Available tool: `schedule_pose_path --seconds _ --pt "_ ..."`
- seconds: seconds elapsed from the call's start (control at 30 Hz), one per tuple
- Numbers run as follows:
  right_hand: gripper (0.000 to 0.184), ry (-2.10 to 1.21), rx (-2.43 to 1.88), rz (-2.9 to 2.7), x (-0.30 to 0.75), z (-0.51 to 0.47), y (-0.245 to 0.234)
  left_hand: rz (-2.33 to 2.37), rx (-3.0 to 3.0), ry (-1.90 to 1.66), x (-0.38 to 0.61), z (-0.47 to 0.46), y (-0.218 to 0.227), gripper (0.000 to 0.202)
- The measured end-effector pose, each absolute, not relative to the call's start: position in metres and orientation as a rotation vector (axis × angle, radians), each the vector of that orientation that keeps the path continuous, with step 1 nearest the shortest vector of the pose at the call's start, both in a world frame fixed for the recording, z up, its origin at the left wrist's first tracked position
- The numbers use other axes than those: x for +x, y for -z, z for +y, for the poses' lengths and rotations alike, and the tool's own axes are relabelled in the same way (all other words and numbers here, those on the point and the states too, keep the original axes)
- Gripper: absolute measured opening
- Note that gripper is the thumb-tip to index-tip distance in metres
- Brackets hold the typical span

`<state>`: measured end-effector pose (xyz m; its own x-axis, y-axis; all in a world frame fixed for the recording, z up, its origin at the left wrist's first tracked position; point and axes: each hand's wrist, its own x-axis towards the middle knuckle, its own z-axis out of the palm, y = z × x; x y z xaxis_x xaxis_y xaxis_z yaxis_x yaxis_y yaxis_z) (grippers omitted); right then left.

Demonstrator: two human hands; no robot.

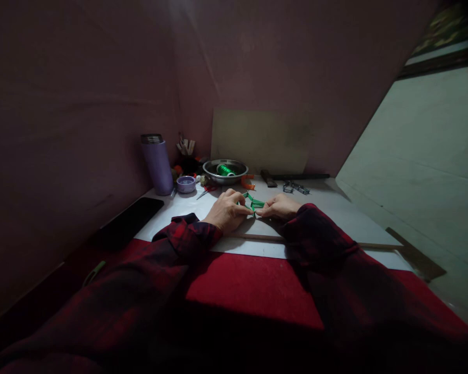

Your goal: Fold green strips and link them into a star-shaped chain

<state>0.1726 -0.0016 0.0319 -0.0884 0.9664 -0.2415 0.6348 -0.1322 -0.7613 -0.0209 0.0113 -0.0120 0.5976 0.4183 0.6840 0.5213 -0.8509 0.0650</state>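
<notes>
Both my hands rest on a white board (pixel 335 213) and pinch a small green piece made of thin strips (pixel 252 202). My left hand (pixel 226 212) is closed on its left side, fingers curled. My right hand (pixel 278 206) pinches its right end. Both sleeves are dark red plaid. Just behind the hands stands a metal bowl (pixel 214 169) holding a spool of green thread (pixel 225 170).
A purple tumbler (pixel 157 164) and a small purple cup (pixel 186 184) stand at the back left, small scissors (pixel 205 192) beside them. Metal clips (pixel 295 187) and a dark tool (pixel 268 178) lie behind. A black phone (pixel 134 219) lies left. A red cloth (pixel 249 283) covers the near side.
</notes>
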Motion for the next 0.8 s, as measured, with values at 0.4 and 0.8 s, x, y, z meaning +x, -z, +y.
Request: schedule_pose_path --seconds 0.4,0.8 --pt "0.03 -1.135 -1.767 -1.709 0.1707 -0.003 -0.0333 -0.741 -2.659 1.098 -0.0222 0.0107 0.0123 0.019" --pt "0.031 -1.127 -1.763 -1.722 0.1724 -0.0017 -0.0326 -0.782 -2.671 1.062 -0.0206 0.0082 0.0113 0.019"
